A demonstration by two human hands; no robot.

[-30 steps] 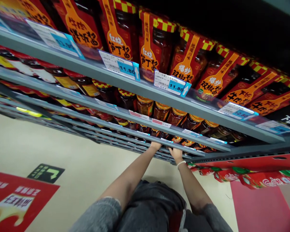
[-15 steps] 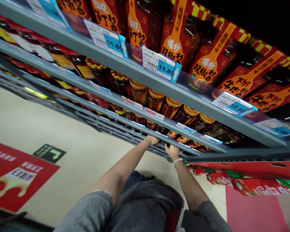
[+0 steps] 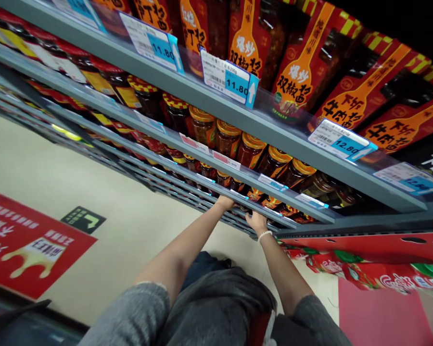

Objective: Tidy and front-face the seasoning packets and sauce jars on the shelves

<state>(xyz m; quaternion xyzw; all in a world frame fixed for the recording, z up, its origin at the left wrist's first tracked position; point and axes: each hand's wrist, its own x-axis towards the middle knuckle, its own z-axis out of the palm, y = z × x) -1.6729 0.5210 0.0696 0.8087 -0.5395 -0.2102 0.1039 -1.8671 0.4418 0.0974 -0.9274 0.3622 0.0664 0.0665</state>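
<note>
My left hand (image 3: pixel 225 202) reaches into a low level of the shelf rack; its fingers are hidden behind the shelf edge and I cannot see what they touch. Close on its right is my right hand (image 3: pixel 257 221), a pale beaded bracelet (image 3: pixel 264 235) on its wrist. Its thumb stands apart from the other fingers, which are partly hidden at the shelf; nothing shows in the gap. Just above the hands are dark sauce jars with orange labels (image 3: pixel 254 194). On the level above stand jars with orange lids (image 3: pixel 251 149).
The top shelf edge (image 3: pixel 187 91) carries price tags (image 3: pixel 229 77) in front of red boxed sauce jars (image 3: pixel 296 86). Red packets (image 3: pixel 378 276) hang at the right. A red floor sign (image 3: pixel 32 240) and a green arrow sign (image 3: pixel 82 219) lie on the pale floor (image 3: pixel 137 206).
The view has shifted slightly, so the upper shelves sit a little further left and up, and the floor signs further right. Both hands stay at the same low shelf.
</note>
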